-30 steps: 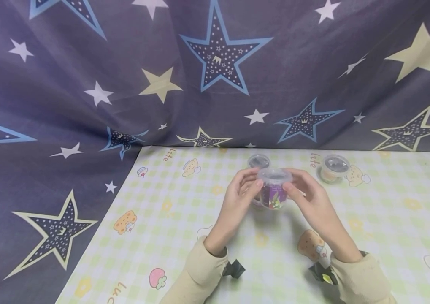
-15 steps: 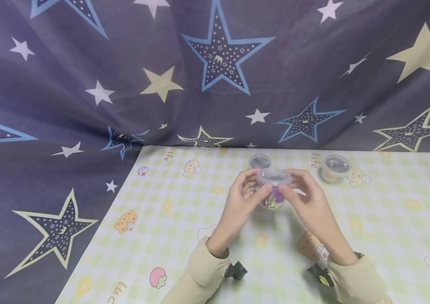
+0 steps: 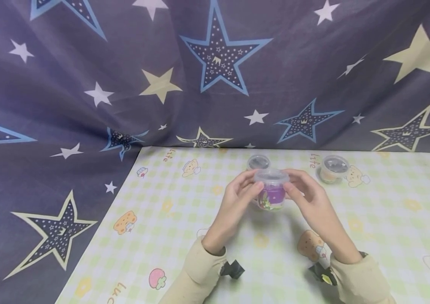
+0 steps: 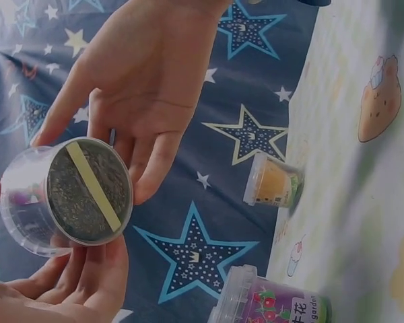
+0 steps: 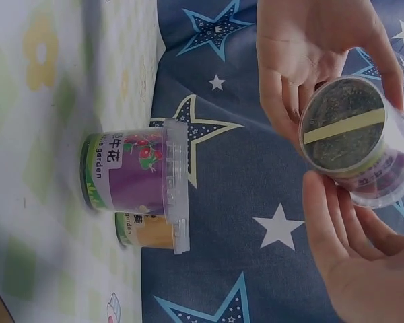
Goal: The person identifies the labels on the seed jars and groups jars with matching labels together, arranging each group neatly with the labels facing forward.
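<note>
Both hands hold up a clear lidded plastic cup (image 3: 271, 195) with a purple label, raised above the table. My left hand (image 3: 233, 198) grips its left side, the thumb at the front just below the rim. On the opposite side my right hand (image 3: 311, 196) grips it likewise, fingers curled behind. From below, the wrist views show the cup's base (image 4: 91, 195), with dark, soil-like contents and a pale yellow strip across it. Behind the hands stands another purple-labelled cup (image 5: 138, 168), partly hidden in the head view. An orange-labelled cup (image 3: 334, 169) stands farther right.
A green-and-white checked tablecloth (image 3: 184, 261) with cartoon prints covers the table. Dark fabric with stars (image 3: 123, 50) hangs along the back and left edges. Black straps (image 3: 232, 269) sit at the cuffs of the beige sleeves (image 3: 199, 270).
The held cup has turned between the hands, bringing the purple label with green leaves round to the front. The thumbs moved together, then apart again. The two standing cups have stayed put.
</note>
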Motion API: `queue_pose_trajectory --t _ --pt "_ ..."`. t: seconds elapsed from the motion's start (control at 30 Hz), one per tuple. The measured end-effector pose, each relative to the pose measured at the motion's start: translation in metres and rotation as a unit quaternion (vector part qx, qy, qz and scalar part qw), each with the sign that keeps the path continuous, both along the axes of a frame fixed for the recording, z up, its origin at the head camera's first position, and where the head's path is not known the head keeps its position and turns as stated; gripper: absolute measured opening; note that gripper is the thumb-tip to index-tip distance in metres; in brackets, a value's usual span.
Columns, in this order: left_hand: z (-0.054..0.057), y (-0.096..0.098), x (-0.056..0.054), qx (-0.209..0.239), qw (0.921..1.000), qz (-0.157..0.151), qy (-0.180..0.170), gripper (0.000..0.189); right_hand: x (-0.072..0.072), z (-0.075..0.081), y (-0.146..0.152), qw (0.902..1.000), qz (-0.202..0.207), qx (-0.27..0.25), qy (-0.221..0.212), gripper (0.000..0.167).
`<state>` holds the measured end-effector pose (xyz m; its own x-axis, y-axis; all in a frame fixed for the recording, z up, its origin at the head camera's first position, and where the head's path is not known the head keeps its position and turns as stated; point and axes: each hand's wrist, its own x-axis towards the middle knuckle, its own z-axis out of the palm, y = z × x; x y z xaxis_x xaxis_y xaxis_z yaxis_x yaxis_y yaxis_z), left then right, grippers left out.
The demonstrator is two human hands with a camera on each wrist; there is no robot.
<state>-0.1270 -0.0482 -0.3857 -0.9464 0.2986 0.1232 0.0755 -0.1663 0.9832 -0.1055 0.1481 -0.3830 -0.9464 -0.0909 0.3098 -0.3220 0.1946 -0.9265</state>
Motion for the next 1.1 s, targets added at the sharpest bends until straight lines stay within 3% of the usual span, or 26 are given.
queue_pose_trajectory --t 0.3,0.47,0.73,0.9,1.1 --pt "0.0 -0.001 0.001 -0.004 0.9995 -0.032 -0.001 0.051 0.001 0.002 0.003 0.999 0.034 0.02 -0.018 0.037" --pt "-0.001 0.0 0.001 -0.002 0.9994 -0.034 -0.004 0.05 0.001 0.002 0.001 0.9997 0.015 0.021 -0.006 0.035" --pt "-0.002 0.006 0.002 -0.024 0.9994 0.023 0.007 0.047 0.002 0.002 -0.001 0.9994 -0.03 0.004 -0.016 0.037" --pt "-0.002 0.012 0.006 -0.038 0.9989 0.029 0.002 0.056 0.002 0.0 -0.001 0.9987 -0.041 0.013 -0.026 0.04" --pt "-0.003 0.017 0.01 -0.019 0.9994 0.03 -0.003 0.058 0.001 -0.002 -0.001 0.9986 -0.046 0.01 -0.023 0.041"
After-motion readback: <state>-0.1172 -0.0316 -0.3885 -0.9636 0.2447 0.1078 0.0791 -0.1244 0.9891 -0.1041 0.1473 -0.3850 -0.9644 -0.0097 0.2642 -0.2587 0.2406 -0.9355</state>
